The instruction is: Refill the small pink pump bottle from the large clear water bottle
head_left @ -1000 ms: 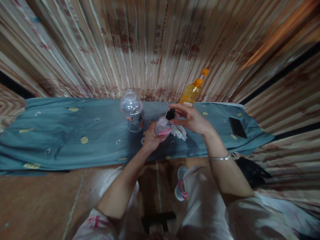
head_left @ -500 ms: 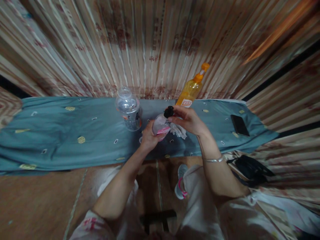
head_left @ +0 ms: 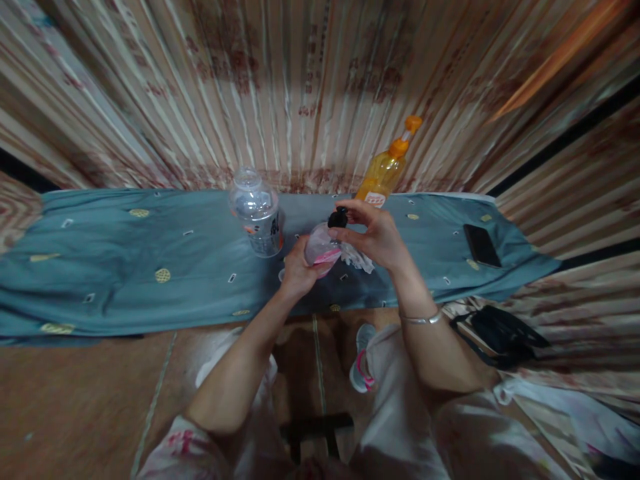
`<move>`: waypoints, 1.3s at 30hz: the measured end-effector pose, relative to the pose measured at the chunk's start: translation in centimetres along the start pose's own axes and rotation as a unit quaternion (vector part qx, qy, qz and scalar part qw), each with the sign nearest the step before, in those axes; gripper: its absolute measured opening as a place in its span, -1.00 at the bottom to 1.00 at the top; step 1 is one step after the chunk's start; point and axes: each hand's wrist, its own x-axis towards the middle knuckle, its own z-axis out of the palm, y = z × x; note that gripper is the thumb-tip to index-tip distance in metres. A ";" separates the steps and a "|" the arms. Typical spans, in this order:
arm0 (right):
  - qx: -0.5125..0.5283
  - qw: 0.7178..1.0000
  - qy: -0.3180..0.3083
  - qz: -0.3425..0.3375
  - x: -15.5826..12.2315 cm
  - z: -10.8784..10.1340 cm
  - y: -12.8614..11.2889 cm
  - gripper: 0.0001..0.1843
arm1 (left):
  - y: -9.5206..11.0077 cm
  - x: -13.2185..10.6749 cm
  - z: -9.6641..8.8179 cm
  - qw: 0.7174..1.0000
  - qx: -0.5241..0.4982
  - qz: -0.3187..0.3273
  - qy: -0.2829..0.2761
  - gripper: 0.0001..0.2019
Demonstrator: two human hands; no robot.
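My left hand (head_left: 300,269) is wrapped round a small clear bottle (head_left: 320,245) with a pink band on it, held tilted above the table. At the bottle's top is a black cap (head_left: 338,218), and the fingers of my right hand (head_left: 373,230) grip it. Whether the cap is seated on the neck or loose, I cannot tell. Crumpled white tissue (head_left: 357,259) lies under my right hand. A large clear plastic bottle (head_left: 257,217) stands to the left of my hands. Behind my right hand rises a bottle of yellow liquid (head_left: 384,175) with an orange pump top.
A green patterned cloth (head_left: 125,267) covers the table. A black phone (head_left: 481,245) lies at its right end. Below that, a black bag (head_left: 505,333) rests beside my leg. Pleated curtains (head_left: 300,87) hang behind and at the sides.
My right hand's fingers have closed further round the black cap, with the wrist shifted slightly. The small bottle stays in my left hand. The whole view has moved a little.
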 end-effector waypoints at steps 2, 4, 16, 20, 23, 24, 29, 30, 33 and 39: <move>-0.013 1.000 0.022 -0.003 0.0 0.2 -0.2 -0.50 | 0.1 0.0 0.0 1.000 0.000 0.001 0.000 -0.49; -0.006 0.999 0.031 -0.009 0.1 0.4 -0.2 -0.59 | 0.1 -0.1 0.0 1.000 0.000 0.003 0.002 -0.48; 0.080 0.995 -0.048 -0.018 0.2 -0.5 -0.1 -0.58 | -0.2 0.0 0.1 1.000 -0.007 0.002 0.002 -0.48; 0.047 0.997 -0.048 -0.027 0.1 -0.6 -0.3 -0.59 | -0.1 0.0 0.1 1.000 -0.010 0.002 0.001 -0.46; 0.004 0.999 -0.044 -0.026 0.1 -0.5 -0.5 -0.60 | -0.1 0.0 0.1 1.000 -0.012 0.001 0.003 -0.45; -0.009 0.999 -0.042 -0.024 0.1 -0.5 -0.6 -0.60 | -0.1 0.0 0.2 1.000 -0.012 0.001 0.004 -0.46; -0.060 0.998 -0.003 -0.013 -0.1 -0.1 -1.1 -0.65 | 0.0 0.0 0.2 1.000 -0.017 0.003 0.007 -0.46; -0.069 0.998 0.010 -0.009 -0.1 0.0 -1.2 -0.66 | 0.0 0.0 0.2 1.000 -0.019 0.004 0.006 -0.45; -0.094 0.995 0.041 0.004 -0.2 0.4 -1.5 -0.64 | 0.1 0.0 0.2 1.000 -0.023 0.005 0.005 -0.46; -0.045 0.999 0.016 0.009 -0.2 0.4 -0.8 -0.34 | 0.0 0.0 0.1 1.000 -0.020 0.004 0.005 -0.47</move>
